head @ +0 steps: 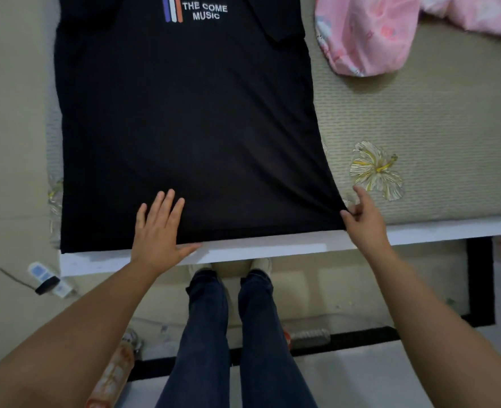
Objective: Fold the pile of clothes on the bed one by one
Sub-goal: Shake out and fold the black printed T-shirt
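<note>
Black jersey, thin and matte: a T-shirt (184, 128) is laid flat, print side up, on the bed (420, 119), hem lined up along the near white edge (243, 248). White lettering and three short bars, blue, white and orange, are seen on the chest at the top of the view.

Left hand (158, 228) is laid flat on the hem near its middle, fingers straight and slightly spread, thumb out along the edge. It is judged to serve as an anchor, so the cloth is not dragged while the corner is worked.

Right hand (361, 216) is seen pinching the shirt's lower right corner between thumb and curled fingers, index finger lifted free. Fine creases fan out from the pinch, and the right side seam is drawn into an outward curve; the fabric is judged soft and stretchy. The pull is read as smoothing or squaring before the first fold; no fold is yet made in the body. A sleeve appears turned in at the upper right, though this is not clear.

Bed cover is a ribbed, woven beige mat printed with a pale flower (374, 169). A pink printed garment (370, 33), crumpled, is left well apart at the far right, unfolded.
</note>
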{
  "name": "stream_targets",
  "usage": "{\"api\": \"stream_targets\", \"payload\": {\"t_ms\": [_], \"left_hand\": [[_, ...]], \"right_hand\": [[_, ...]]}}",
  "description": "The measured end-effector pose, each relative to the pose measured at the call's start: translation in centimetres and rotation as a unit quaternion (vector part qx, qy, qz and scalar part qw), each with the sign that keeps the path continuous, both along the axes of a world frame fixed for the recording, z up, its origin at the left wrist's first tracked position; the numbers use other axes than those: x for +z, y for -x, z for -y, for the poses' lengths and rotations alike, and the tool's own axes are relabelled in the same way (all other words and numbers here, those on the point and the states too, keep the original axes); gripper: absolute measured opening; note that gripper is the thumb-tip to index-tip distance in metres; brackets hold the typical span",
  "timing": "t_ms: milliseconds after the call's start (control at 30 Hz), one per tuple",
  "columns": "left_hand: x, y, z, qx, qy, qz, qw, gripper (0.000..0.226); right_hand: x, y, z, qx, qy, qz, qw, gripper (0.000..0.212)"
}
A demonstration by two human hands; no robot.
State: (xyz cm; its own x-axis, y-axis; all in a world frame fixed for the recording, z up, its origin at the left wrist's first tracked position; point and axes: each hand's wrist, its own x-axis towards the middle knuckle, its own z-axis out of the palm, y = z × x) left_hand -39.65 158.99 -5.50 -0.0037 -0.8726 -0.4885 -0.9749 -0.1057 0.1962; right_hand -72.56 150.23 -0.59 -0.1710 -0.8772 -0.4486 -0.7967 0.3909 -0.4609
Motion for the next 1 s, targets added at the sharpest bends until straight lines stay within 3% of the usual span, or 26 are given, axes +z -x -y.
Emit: {"api": "stream_targets", "payload": {"t_ms": [100, 267, 367, 433, 500, 633, 700, 867, 933, 1000], "left_hand": [[-0.2, 0.2, 0.0, 0.004, 0.006, 0.007, 1.000, 0.091], [-0.3, -0.3, -0.1, -0.018, -0.006, 0.028, 0.999, 0.088], [0.0, -0.6, 0.0, -0.027, -0.009, 0.008, 1.000, 0.078], [0.2, -0.5, 0.0, -0.021, -0.008, 0.003, 1.000, 0.075], [0.2, -0.4, 0.0, -0.017, 0.002, 0.005, 1.000, 0.074], [0.1, -1.3, -0.2, -0.024, 0.031, -0.011, 0.999, 0.068], [0.2, -2.3, -0.7, -0.018, 0.038, -0.003, 0.999, 0.068], [1.0, -5.4, -2.2, 0.067, 0.053, 0.019, 0.996, 0.069], [1.3, -6.8, -2.8, 0.079, 0.050, 0.013, 0.996, 0.068], [1.7, -7.7, -2.8, 0.067, 0.039, 0.015, 0.997, 0.067]], "right_hand": [[-0.9, -0.3, -0.1, 0.113, -0.003, -0.035, 0.993, 0.056], [-1.8, -1.1, -0.9, 0.171, 0.107, -0.112, 0.973, 0.053], [-1.8, -1.8, -2.9, 0.380, 0.184, -0.173, 0.890, 0.054], [-2.2, -2.7, -4.1, 0.498, 0.159, -0.196, 0.830, 0.064], [-2.7, -3.9, -4.3, 0.524, 0.123, -0.215, 0.815, 0.068], [-3.8, -5.0, -2.5, 0.568, 0.184, -0.213, 0.773, 0.041], [-3.9, -4.7, -1.6, 0.594, 0.198, -0.205, 0.752, 0.049], [-3.5, -4.9, -0.6, 0.586, 0.198, -0.199, 0.760, 0.044], [-3.1, -5.5, -0.5, 0.557, 0.182, -0.187, 0.789, 0.040], [-2.9, -5.8, -0.6, 0.528, 0.164, -0.153, 0.819, 0.051]]}}
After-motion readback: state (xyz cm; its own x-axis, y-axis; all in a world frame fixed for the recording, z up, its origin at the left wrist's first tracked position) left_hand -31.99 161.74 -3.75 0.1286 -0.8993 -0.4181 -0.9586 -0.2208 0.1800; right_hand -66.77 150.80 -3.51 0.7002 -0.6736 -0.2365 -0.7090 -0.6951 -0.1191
